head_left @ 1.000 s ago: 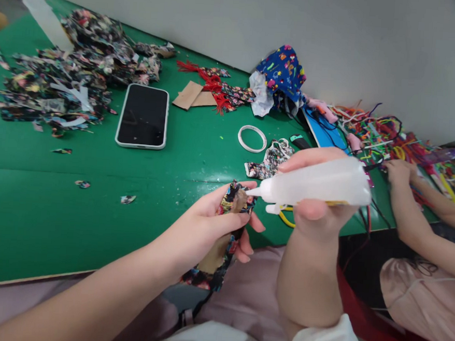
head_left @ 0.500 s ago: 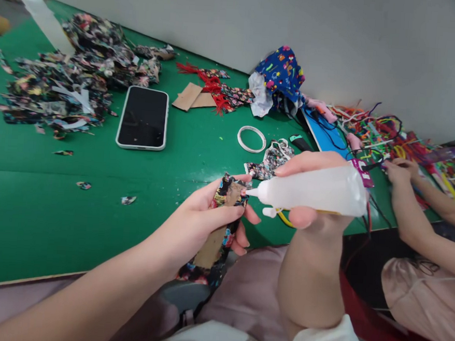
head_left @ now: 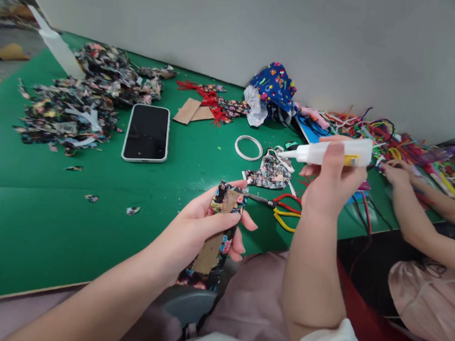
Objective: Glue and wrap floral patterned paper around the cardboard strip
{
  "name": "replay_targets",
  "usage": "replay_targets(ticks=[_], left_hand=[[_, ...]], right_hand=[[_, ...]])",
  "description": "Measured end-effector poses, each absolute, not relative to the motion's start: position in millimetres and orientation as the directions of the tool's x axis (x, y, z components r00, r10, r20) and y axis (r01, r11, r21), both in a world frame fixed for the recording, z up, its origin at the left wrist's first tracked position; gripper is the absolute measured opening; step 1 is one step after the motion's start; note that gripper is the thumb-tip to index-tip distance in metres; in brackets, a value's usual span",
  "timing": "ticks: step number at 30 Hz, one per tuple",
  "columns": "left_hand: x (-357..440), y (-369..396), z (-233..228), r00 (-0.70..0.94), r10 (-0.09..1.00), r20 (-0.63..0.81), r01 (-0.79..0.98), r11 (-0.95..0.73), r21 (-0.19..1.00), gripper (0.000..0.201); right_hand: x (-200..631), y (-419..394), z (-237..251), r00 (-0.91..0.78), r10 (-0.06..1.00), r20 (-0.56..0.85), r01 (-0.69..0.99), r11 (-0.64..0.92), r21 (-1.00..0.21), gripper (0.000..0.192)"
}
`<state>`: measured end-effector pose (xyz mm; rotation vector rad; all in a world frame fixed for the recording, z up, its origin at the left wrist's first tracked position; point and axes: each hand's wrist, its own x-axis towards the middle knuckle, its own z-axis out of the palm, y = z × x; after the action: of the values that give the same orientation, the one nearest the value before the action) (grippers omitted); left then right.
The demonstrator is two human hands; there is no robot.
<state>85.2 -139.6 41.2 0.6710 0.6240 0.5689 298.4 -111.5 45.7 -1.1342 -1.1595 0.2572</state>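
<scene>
My left hand grips a strip of brown cardboard edged with dark floral fabric, thumb across its face and fingers behind. My right hand is wrapped round a white squeeze glue bottle, held sideways above the table with its thin nozzle pointing left. The nozzle is apart from the cardboard strip. Below the nozzle lies a cut piece of floral fabric. Between my hands rest scissors with one red and one yellow handle.
A phone lies on the green table, near a heap of floral scraps and another white bottle. Behind are a tape ring, cardboard pieces and blue cloth. Another person's hands work among colourful cords at right.
My right hand has lifted the glue bottle away from the strip, up and to the right, uncovering the scissors. My left hand keeps its hold on the strip. The view has shifted slightly.
</scene>
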Motion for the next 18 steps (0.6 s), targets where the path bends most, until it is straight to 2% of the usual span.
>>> replay_targets(ticks=[1,3,6,8,11,14,18], left_hand=[[84.9,-139.2,41.8,0.667,0.665,-0.337,-0.279,0.642,0.715,0.056],[84.5,-138.3,43.3,0.637,0.692,-0.339,-0.291,0.623,0.726,0.056],[83.5,-136.7,45.8,0.585,0.739,-0.335,-0.316,0.588,0.745,0.058],[82.1,-135.3,47.1,0.554,0.766,-0.325,-0.338,0.564,0.753,0.061],[78.8,-132.8,49.0,0.511,0.802,-0.31,-0.362,0.528,0.769,0.061],[74.4,-130.5,51.7,0.472,0.83,-0.297,-0.368,0.491,0.79,0.062],[69.4,-129.1,56.1,0.417,0.867,-0.272,-0.392,0.442,0.807,0.058]], right_hand=[[302.0,-105.9,42.9,0.584,0.61,0.536,0.283,0.466,-0.839,0.02],[305.4,-95.7,36.6,0.676,0.659,0.33,0.034,0.419,-0.907,0.024],[301.9,-86.1,25.6,0.513,0.856,0.062,-0.314,0.254,-0.915,0.029],[295.4,-83.2,17.5,0.404,0.915,0.004,-0.419,0.189,-0.888,0.03],[282.8,-81.9,6.8,0.323,0.946,-0.006,-0.441,0.145,-0.886,0.04],[270.4,-82.5,0.7,0.228,0.973,0.034,-0.363,0.117,-0.925,0.055],[259.4,-84.9,-1.2,0.183,0.979,0.086,-0.294,0.138,-0.946,0.042]])
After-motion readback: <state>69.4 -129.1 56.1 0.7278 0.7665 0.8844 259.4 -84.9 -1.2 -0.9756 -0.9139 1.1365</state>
